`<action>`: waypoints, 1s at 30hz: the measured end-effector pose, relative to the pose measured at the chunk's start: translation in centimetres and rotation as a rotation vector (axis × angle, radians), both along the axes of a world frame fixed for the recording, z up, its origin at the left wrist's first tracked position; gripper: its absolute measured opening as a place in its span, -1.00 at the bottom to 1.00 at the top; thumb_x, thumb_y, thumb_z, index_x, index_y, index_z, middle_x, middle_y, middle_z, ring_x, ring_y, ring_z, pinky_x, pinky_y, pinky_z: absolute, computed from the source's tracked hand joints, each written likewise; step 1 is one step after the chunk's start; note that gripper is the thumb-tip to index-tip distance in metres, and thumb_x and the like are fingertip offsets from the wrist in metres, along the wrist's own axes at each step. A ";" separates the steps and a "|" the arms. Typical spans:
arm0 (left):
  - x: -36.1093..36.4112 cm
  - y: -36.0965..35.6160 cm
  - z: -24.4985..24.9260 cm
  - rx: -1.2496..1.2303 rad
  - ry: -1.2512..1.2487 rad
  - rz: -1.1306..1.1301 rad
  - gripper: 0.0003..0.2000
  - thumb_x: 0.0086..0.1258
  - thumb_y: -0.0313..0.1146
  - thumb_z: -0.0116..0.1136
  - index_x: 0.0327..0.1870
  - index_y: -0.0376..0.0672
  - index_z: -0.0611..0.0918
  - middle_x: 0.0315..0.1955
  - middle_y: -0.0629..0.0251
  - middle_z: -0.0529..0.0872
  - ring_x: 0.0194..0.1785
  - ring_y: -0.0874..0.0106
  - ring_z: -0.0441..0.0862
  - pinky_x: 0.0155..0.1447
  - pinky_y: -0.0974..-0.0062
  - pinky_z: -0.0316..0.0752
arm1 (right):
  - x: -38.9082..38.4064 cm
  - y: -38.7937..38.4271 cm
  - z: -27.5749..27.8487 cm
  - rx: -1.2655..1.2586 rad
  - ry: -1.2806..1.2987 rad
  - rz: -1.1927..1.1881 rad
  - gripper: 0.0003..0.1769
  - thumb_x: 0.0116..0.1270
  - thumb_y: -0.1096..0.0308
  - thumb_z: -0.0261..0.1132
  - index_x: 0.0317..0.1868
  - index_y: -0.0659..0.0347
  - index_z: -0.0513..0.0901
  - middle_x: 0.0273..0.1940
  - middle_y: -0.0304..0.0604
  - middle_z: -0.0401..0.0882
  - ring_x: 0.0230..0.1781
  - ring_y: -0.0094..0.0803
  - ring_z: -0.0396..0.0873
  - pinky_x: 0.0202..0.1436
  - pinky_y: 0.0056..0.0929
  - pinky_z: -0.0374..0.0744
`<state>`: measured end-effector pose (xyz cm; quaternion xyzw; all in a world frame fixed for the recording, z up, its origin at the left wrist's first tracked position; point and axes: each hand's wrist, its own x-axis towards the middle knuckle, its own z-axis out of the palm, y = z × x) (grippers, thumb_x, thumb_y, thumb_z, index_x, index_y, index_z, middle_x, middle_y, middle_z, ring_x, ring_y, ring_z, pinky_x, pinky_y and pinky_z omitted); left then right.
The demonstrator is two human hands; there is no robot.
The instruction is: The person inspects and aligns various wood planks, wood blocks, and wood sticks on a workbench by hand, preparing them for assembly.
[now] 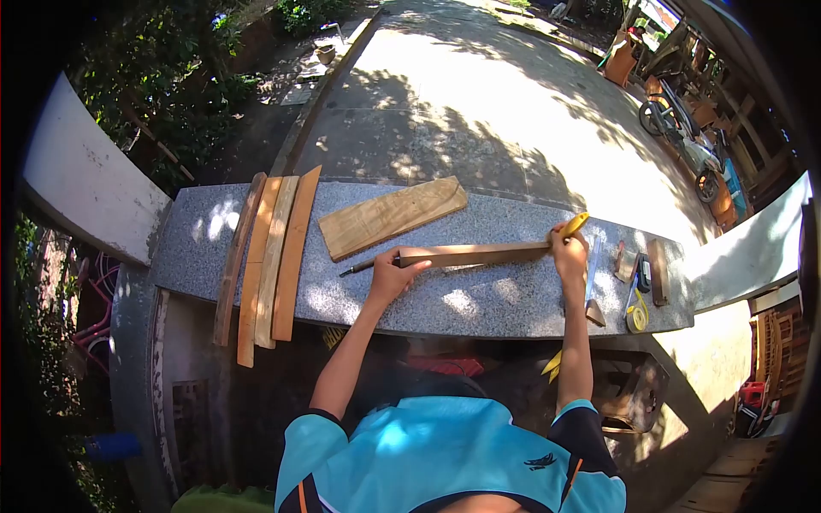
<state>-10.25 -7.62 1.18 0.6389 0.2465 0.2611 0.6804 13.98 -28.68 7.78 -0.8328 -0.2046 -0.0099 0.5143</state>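
Observation:
A narrow wooden strip [479, 254] is held across the stone-topped table by both of my hands. My left hand [391, 280] is closed round its left end, and a dark, slim pointed tool [357, 268] sticks out to the left of the fingers. At the other end my right hand [569, 255] grips the strip, with a yellow object [576, 225] jutting from the same fist; its kind I cannot make out. Just beyond the strip lies a wide, flat wooden board [393, 217], set at a slant.
Several long wooden slats [278, 261] lie side by side at left, overhanging the front edge of the tabletop [192, 244]. On the right are a try square [593, 291], a yellow tape measure [636, 316] and a wooden block [658, 272]. A motorbike [684, 137] stands beyond.

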 end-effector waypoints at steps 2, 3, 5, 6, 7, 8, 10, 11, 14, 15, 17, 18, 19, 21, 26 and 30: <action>-0.3 0.0 0.8 0.033 0.106 -0.009 -0.82 0.04 -0.42 0.35 -0.37 -0.21 0.61 -0.66 0.46 0.55 -0.65 0.68 0.44 -0.62 0.69 0.30 | -4.2 3.9 -1.5 -0.214 -0.208 0.217 -0.87 0.15 0.43 0.21 -0.29 0.29 0.54 -0.41 -0.19 0.60 -0.36 -0.53 0.56 -0.29 -0.57 0.49; -0.2 0.4 -0.2 0.136 0.031 0.013 -0.83 0.04 -0.44 0.34 -0.36 -0.22 0.60 -0.63 0.44 0.57 -0.61 0.65 0.47 -0.57 0.66 0.33 | -7.8 5.9 -0.2 -0.069 -0.052 0.378 -0.86 0.15 0.44 0.24 -0.28 0.27 0.53 -0.37 -0.20 0.59 -0.33 -0.53 0.55 -0.28 -0.54 0.50; 0.4 1.0 -3.3 0.330 -0.115 0.052 -0.83 0.03 -0.48 0.31 -0.35 -0.23 0.60 -0.57 0.41 0.60 -0.53 0.59 0.53 -0.46 0.62 0.40 | -13.1 9.4 1.2 0.293 0.373 0.675 -0.84 0.12 0.45 0.30 -0.30 0.27 0.52 -0.30 -0.27 0.55 -0.31 -0.55 0.53 -0.28 -0.56 0.50; 0.2 0.5 -1.4 0.554 -0.123 0.067 -0.84 0.02 -0.52 0.26 -0.35 -0.25 0.59 -0.50 0.32 0.63 -0.42 0.50 0.58 -0.32 0.56 0.45 | -14.8 11.1 0.7 0.328 0.431 0.758 -0.84 0.12 0.45 0.30 -0.30 0.28 0.52 -0.32 -0.27 0.55 -0.31 -0.56 0.53 -0.27 -0.56 0.51; 0.3 0.1 -0.8 0.566 -0.140 0.096 -0.85 0.02 -0.52 0.25 -0.35 -0.25 0.59 -0.50 0.30 0.64 -0.42 0.50 0.59 -0.32 0.56 0.45 | -15.5 12.2 0.4 0.363 0.486 0.843 -0.84 0.12 0.45 0.30 -0.30 0.29 0.52 -0.33 -0.27 0.55 -0.31 -0.57 0.53 -0.26 -0.57 0.51; 0.3 -0.3 -0.4 0.581 -0.156 0.127 -0.85 0.03 -0.52 0.25 -0.36 -0.25 0.59 -0.50 0.27 0.64 -0.41 0.49 0.60 -0.32 0.55 0.45 | -15.3 12.0 0.5 0.300 0.443 0.813 -0.84 0.11 0.45 0.30 -0.30 0.29 0.53 -0.34 -0.26 0.55 -0.31 -0.57 0.53 -0.26 -0.56 0.51; -0.1 0.4 -0.4 0.587 -0.121 0.059 -0.85 0.02 -0.50 0.30 -0.37 -0.25 0.61 -0.49 0.28 0.65 -0.36 0.52 0.61 -0.28 0.56 0.47 | -14.7 11.4 0.7 0.182 0.360 0.756 -0.84 0.11 0.45 0.30 -0.30 0.30 0.54 -0.35 -0.24 0.57 -0.32 -0.56 0.54 -0.24 -0.55 0.51; -0.1 0.7 -0.6 0.500 -0.084 0.050 -0.84 0.01 -0.49 0.32 -0.38 -0.25 0.61 -0.48 0.30 0.65 -0.36 0.53 0.61 -0.28 0.56 0.47 | -13.4 10.6 0.5 0.153 0.270 0.659 -0.84 0.11 0.44 0.29 -0.30 0.30 0.55 -0.37 -0.20 0.59 -0.35 -0.50 0.57 -0.23 -0.51 0.52; -0.1 0.3 -0.9 0.243 0.042 0.026 -0.77 -0.05 -0.44 0.43 -0.39 -0.24 0.61 -0.44 0.36 0.66 -0.34 0.60 0.57 -0.27 0.60 0.46 | -6.6 4.9 0.7 0.073 0.143 0.361 -0.84 0.09 0.41 0.27 -0.33 0.31 0.59 -0.39 -0.10 0.63 -0.36 -0.41 0.61 -0.25 -0.48 0.53; -0.1 0.4 -1.1 0.238 0.032 0.024 -0.77 -0.05 -0.44 0.43 -0.38 -0.24 0.61 -0.44 0.35 0.66 -0.34 0.61 0.57 -0.28 0.60 0.46 | -4.4 2.6 1.3 -0.003 0.092 0.214 -0.85 0.12 0.39 0.22 -0.32 0.28 0.59 -0.38 -0.05 0.61 -0.35 -0.31 0.59 -0.25 -0.42 0.51; 0.1 0.4 -1.5 0.239 0.013 0.019 -0.75 -0.05 -0.43 0.43 -0.37 -0.24 0.60 -0.45 0.35 0.66 -0.35 0.62 0.57 -0.28 0.61 0.46 | -0.4 -1.7 0.4 -0.141 -0.180 -0.046 -0.82 0.18 0.35 0.13 -0.32 0.29 0.59 -0.38 -0.01 0.57 -0.29 -0.12 0.54 -0.21 -0.29 0.44; 0.2 0.4 -1.5 0.242 0.015 0.014 -0.74 -0.04 -0.42 0.43 -0.35 -0.23 0.60 -0.44 0.36 0.65 -0.35 0.62 0.56 -0.28 0.61 0.46 | -0.1 -2.7 0.9 -0.134 -0.295 0.008 -0.81 0.20 0.35 0.13 -0.31 0.30 0.58 -0.35 -0.01 0.58 -0.27 -0.14 0.56 -0.22 -0.34 0.45; 0.4 0.4 -1.4 0.268 -0.017 0.012 -0.74 -0.04 -0.42 0.43 -0.35 -0.23 0.60 -0.44 0.36 0.65 -0.35 0.62 0.56 -0.29 0.61 0.46 | -0.5 -2.3 0.5 -0.117 -0.258 0.087 -0.82 0.20 0.37 0.13 -0.30 0.30 0.57 -0.33 -0.01 0.58 -0.27 -0.15 0.57 -0.21 -0.36 0.46; 0.4 0.1 -1.0 0.319 -0.067 0.018 -0.75 -0.04 -0.42 0.43 -0.35 -0.23 0.60 -0.44 0.36 0.65 -0.36 0.63 0.56 -0.30 0.61 0.45 | -3.1 -0.4 -0.6 -0.086 -0.175 0.257 -0.84 0.21 0.40 0.13 -0.27 0.30 0.57 -0.31 -0.01 0.59 -0.26 -0.19 0.57 -0.20 -0.39 0.46; -0.3 -0.5 -0.1 0.201 -0.097 -0.013 -0.80 -0.03 -0.52 0.36 -0.34 -0.23 0.62 -0.41 0.36 0.65 -0.33 0.62 0.57 -0.26 0.62 0.46 | -15.1 6.0 1.7 0.176 -0.061 0.789 -0.87 0.20 0.51 0.13 -0.24 0.22 0.57 -0.28 -0.05 0.59 -0.24 -0.23 0.58 -0.17 -0.40 0.47; -0.5 -0.6 0.6 0.336 -0.071 -0.014 -0.81 -0.01 -0.52 0.36 -0.35 -0.23 0.62 -0.40 0.38 0.65 -0.30 0.60 0.57 -0.23 0.61 0.46 | -11.5 6.1 3.3 -0.077 -0.528 0.574 -0.84 0.12 0.54 0.15 -0.26 0.23 0.56 -0.29 -0.05 0.57 -0.21 -0.10 0.54 -0.13 -0.30 0.47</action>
